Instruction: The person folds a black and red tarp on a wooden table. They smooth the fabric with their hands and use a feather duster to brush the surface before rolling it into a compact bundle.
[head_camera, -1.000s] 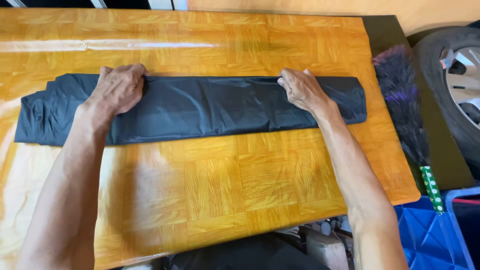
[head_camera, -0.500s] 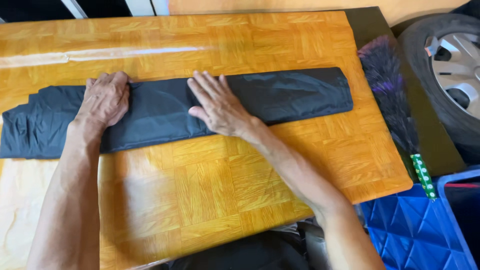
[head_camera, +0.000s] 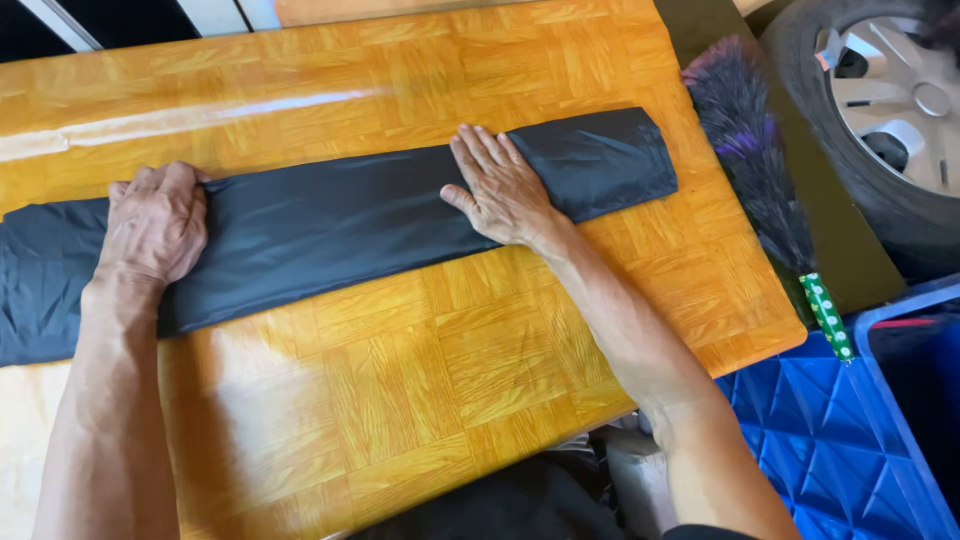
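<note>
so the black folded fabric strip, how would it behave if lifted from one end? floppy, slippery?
Likely floppy: the black fabric strip lies flat on the wooden table, creased under the left hand and right hand. Its faint sheen suggests it may slide on the glossy top. It looks thin, so probably light.

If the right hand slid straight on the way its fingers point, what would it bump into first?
The right hand lies flat on the black folded cloth, fingers pointing away. Past the cloth's far edge comes only bare wooden table; the way looks free.
</note>
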